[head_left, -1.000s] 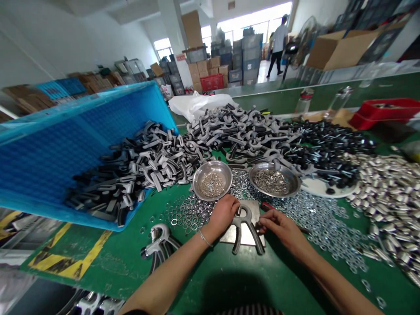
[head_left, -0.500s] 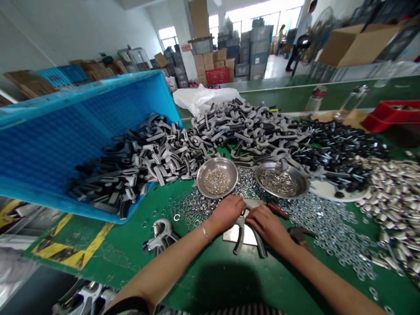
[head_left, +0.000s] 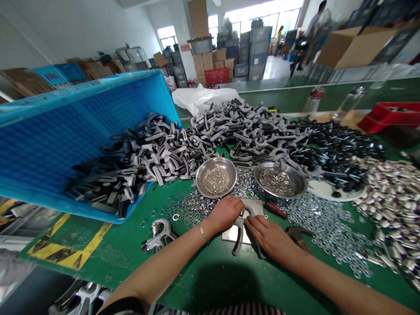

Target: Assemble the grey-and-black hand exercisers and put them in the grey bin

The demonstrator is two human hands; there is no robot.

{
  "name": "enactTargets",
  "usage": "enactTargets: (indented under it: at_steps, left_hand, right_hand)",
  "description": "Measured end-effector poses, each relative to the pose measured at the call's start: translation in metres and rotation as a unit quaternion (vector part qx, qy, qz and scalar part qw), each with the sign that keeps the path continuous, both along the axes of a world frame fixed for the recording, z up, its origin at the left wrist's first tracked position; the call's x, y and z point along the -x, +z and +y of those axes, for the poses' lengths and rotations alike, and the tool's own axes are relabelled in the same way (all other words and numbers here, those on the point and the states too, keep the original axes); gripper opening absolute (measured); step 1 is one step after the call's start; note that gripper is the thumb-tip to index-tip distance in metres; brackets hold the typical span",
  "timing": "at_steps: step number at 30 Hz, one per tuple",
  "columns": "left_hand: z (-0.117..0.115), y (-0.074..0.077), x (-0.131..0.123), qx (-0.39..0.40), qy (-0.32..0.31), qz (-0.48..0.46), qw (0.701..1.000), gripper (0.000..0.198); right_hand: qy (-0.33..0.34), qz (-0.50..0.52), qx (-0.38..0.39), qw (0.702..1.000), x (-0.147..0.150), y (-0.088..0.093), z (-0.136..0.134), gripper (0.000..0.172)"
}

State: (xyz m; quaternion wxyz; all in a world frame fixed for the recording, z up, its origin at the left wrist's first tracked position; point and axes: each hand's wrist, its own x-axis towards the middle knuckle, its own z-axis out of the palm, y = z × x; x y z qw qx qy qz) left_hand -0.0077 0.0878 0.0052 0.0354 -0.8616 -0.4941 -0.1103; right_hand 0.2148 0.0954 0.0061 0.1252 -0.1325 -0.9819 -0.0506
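Observation:
A grey and black hand grip strengthener (head_left: pixel 239 236) lies over a metal plate (head_left: pixel 229 235), its two handles pointing toward me. My left hand (head_left: pixel 228 212) is closed on its upper left part, near the joint. Along the right handle, which it mostly covers, my right hand (head_left: pixel 266 234) has its fingers wrapped. An assembled grip strengthener with a spring (head_left: pixel 160 234) lies to the left of my left forearm. Just beyond my right hand is a red-handled tool (head_left: pixel 275 210), and a hammer (head_left: pixel 299 236) rests beside my right wrist.
Two steel bowls (head_left: pixel 199 186) (head_left: pixel 303 189) hold small metal parts. Loose rings and nuts (head_left: pixel 328 232) spread around them. A blue crate (head_left: pixel 82 113) tips out grey handles; more handles (head_left: pixel 249 127), black knobs (head_left: pixel 341 144) and metal cylinders (head_left: pixel 390 192) are heaped behind and right.
My right hand has shifted down and slightly left along the right handle, now covering most of it and baring more of the plate. My left hand has barely moved.

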Motion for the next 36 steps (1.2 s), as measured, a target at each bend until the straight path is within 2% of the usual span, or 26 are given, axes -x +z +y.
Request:
enactTargets:
  at_steps: [4,7,10,12,14,16,17,19,21,23,24,26,28,30,32,34,36]
  left_hand:
    - [-0.003,0.001,0.000,0.015,-0.030,0.003,0.999,0.017]
    - [-0.009,-0.003,0.001,0.028,-0.001,-0.098,0.995,0.026]
    - [-0.016,-0.004,0.004,0.061,0.037,-0.223,0.972,0.031]
    - [-0.024,-0.001,0.007,0.075,0.053,-0.256,0.962,0.032]
    - [-0.038,0.004,0.008,0.064,0.069,-0.241,0.966,0.033]
    - [-0.055,0.008,0.005,0.049,0.062,-0.192,0.978,0.034]
    - [-0.062,0.010,0.003,0.044,0.050,-0.163,0.984,0.035]
    - [-0.074,0.011,-0.004,0.037,0.027,-0.114,0.992,0.036]
    - [-0.078,0.011,-0.010,0.028,0.026,-0.079,0.996,0.035]
    - [-0.078,0.011,-0.014,0.026,0.033,-0.056,0.998,0.034]
    - [-0.076,0.011,-0.015,0.026,0.034,-0.046,0.998,0.033]
    - [-0.074,0.013,-0.018,0.025,0.041,-0.027,0.998,0.032]
    - [-0.072,0.015,-0.020,0.025,0.049,-0.010,0.998,0.030]
    - [-0.072,0.017,-0.023,0.028,0.049,0.003,0.998,0.028]
    - [-0.072,0.019,-0.027,0.032,0.037,0.012,0.999,0.026]
    - [-0.073,0.019,-0.029,0.038,0.029,0.012,0.999,0.025]
    - [-0.072,0.021,-0.027,0.048,0.032,-0.011,0.998,0.023]
  right_hand:
    - [0.004,-0.038,-0.020,0.999,-0.011,0.001,-0.006,0.051]
    - [-0.019,-0.056,-0.008,0.998,-0.006,0.003,-0.007,0.050]
    - [-0.027,-0.047,0.017,0.998,-0.007,0.007,-0.006,0.052]
    - [-0.051,-0.019,0.054,0.997,-0.025,0.009,-0.008,0.053]
    - [-0.126,0.020,0.085,0.988,-0.058,0.006,-0.014,0.048]
    - [-0.237,0.044,0.108,0.965,-0.100,-0.001,-0.026,0.037]
    - [-0.287,0.040,0.140,0.947,-0.120,-0.004,-0.033,0.038]
    - [-0.373,0.031,0.256,0.891,-0.150,-0.007,-0.048,0.040]
    - [-0.414,0.031,0.381,0.826,-0.160,0.001,-0.060,0.041]
    - [-0.407,0.051,0.466,0.784,-0.149,0.020,-0.066,0.043]
    - [-0.392,0.067,0.489,0.776,-0.138,0.032,-0.066,0.044]
    - [-0.350,0.089,0.504,0.785,-0.109,0.054,-0.058,0.044]
    - [-0.305,0.078,0.490,0.813,-0.078,0.068,-0.043,0.045]
    - [-0.275,0.053,0.461,0.842,-0.051,0.071,-0.024,0.044]
    - [-0.266,0.035,0.429,0.862,-0.031,0.067,-0.006,0.043]
    - [-0.274,0.024,0.402,0.873,-0.020,0.061,0.007,0.039]
    - [-0.273,0.010,0.413,0.869,-0.018,0.060,0.013,0.037]
